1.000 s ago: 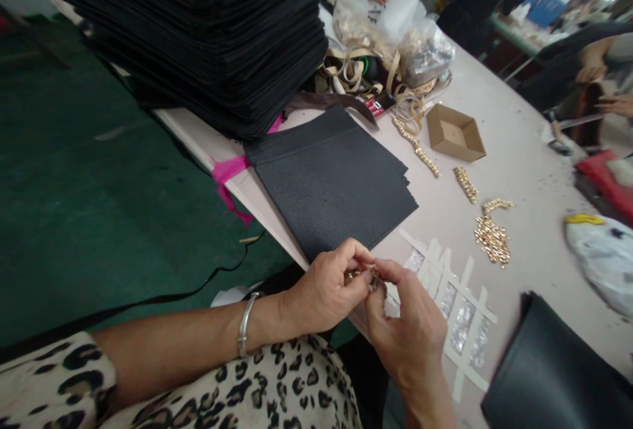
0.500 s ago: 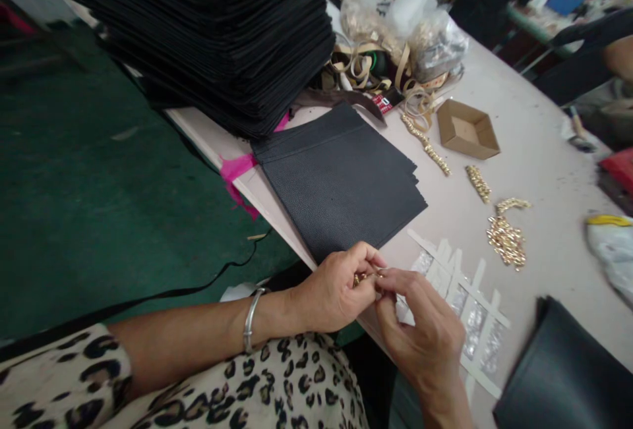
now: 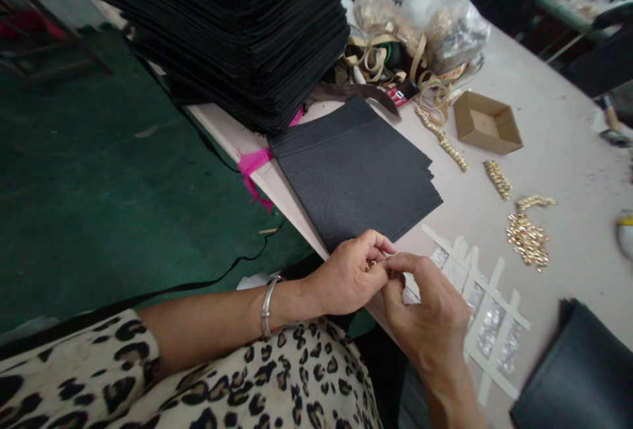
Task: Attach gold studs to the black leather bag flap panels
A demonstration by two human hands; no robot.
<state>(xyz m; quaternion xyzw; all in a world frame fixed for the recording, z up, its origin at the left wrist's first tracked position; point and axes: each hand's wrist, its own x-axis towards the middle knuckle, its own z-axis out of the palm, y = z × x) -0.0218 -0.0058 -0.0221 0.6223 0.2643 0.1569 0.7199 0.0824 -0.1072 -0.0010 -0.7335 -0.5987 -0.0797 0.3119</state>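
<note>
My left hand [image 3: 351,274], with a silver bangle on its wrist, is closed round a few small gold metal pieces [image 3: 370,265] that show between the fingers. Against its fingertips, my right hand [image 3: 428,304] is pinched; what it grips is hidden by the fingers. Both hands meet over the table's near edge, just in front of a flat black leather-like panel stack [image 3: 356,172]. Past my right hand lie clear packets crossed with pale tape strips [image 3: 487,320]. Farther right is a loose pile of similar gold pieces [image 3: 528,242], with a short row [image 3: 497,180] behind it.
A tall stack of black sheets [image 3: 222,40] stands at the back left. Beyond the panels are an open cardboard box [image 3: 487,124], a gold strand [image 3: 442,139] and plastic bags [image 3: 452,30]. Black folded material [image 3: 578,370] lies front right. Pink cloth [image 3: 254,165] hangs off the edge.
The whole view has shifted, so the table things sit farther right. My hands stay together, fingertips touching; the gold at the right fingertips is now less visible.
</note>
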